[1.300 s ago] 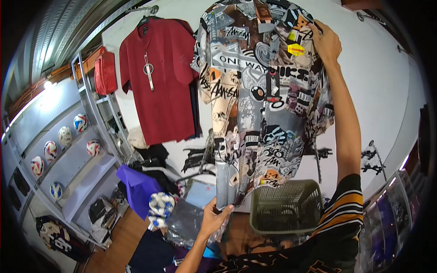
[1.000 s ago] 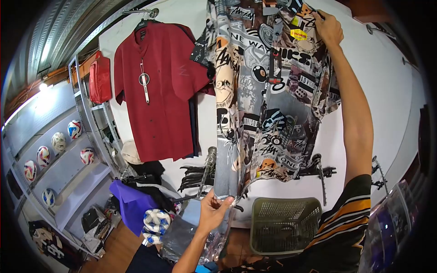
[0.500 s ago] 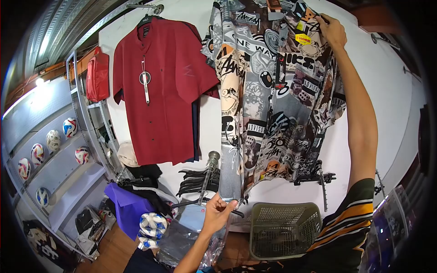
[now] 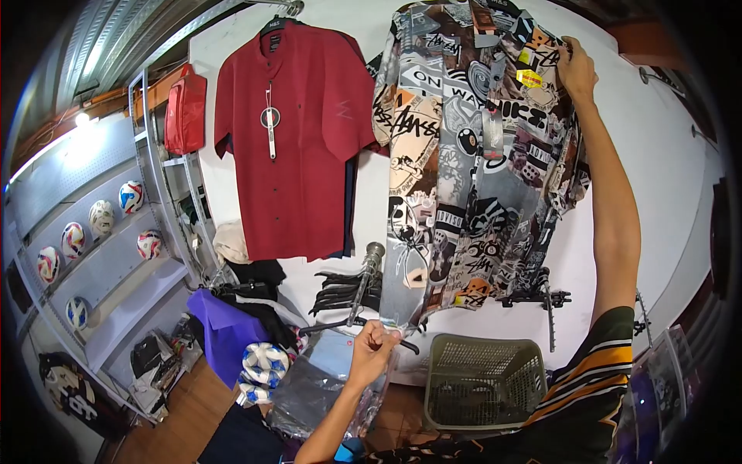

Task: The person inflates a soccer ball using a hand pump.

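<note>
The patterned shirt (image 4: 464, 185) fills the middle, blocking any straight reach to the white wall (image 4: 676, 201) behind it. Its sleeve crowds the red shirt (image 4: 301, 155), but lower down I see a narrow strip between them where a hand could slip through, until the black hangers (image 4: 348, 294) bar it below. One hanger juts past the left hand (image 4: 372, 354) towards the green basket (image 4: 487, 357). Outside the right hand (image 4: 580, 71) there's broader passage, with metal rods (image 4: 658, 76) poking out.

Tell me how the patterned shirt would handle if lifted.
The patterned shirt is probably floppy: its front hangs in folds. It seems light for its size, since the left hand just pinches its lower edge. Its dangling tag would likely swing.
</note>
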Available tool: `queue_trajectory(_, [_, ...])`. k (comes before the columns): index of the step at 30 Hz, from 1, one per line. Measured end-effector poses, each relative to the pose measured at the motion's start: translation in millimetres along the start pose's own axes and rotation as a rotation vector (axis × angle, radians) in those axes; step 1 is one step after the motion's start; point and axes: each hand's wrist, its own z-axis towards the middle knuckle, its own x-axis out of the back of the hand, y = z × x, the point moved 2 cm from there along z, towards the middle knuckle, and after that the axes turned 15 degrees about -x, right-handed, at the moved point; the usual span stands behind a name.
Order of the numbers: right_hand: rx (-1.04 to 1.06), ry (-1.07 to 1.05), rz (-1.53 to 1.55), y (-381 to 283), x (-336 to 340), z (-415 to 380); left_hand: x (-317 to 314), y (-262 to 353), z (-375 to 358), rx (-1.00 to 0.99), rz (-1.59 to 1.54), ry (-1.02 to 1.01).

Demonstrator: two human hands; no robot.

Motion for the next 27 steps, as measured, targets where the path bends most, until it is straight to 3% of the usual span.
queue_trajectory(4, [0.163,0.152,-0.039,-11,18,-32,14,-14,-31,0.08,0.12,0.084])
queue_trajectory(6, [0.292,0.208,0.173,-20,36,-69,22,-21,-60,0.187,0.151,0.093])
queue_trajectory(10, [0.239,-0.133,0.421,-45,97,-199,63,-5,-118,0.318,0.24,0.061])
queue_trajectory(11, [0.196,-0.228,0.444,-49,114,-240,65,8,-134,0.443,0.238,0.087])
queue_trajectory(14, [0.238,-0.572,0.419,-54,159,-365,88,1,-206,0.427,0.228,0.141])
queue_trajectory(16, [0.017,-0.931,0.543,-48,184,-458,100,14,-255,0.491,0.22,0.204])
queue_trajectory(17, [0.112,-0.963,0.631,-51,199,-500,105,23,-278,0.512,0.253,0.249])
queue_trajectory(18, [0.026,-1.102,0.634,-45,207,-552,109,32,-300,0.533,0.284,0.296])
queue_trajectory(20, [-0.117,-1.611,0.693,-56,242,-616,121,48,-351,0.56,0.353,0.374])
queue_trajectory(24, [-0.029,-2.217,0.542,-63,325,-724,144,85,-464,0.639,0.487,0.585])
queue_trajectory(26, [0.02,-2.413,0.472,-61,350,-765,144,106,-500,0.714,0.533,0.755])
queue_trajectory(27, [0.064,-2.425,0.602,-43,355,-814,145,114,-515,0.747,0.528,0.824])
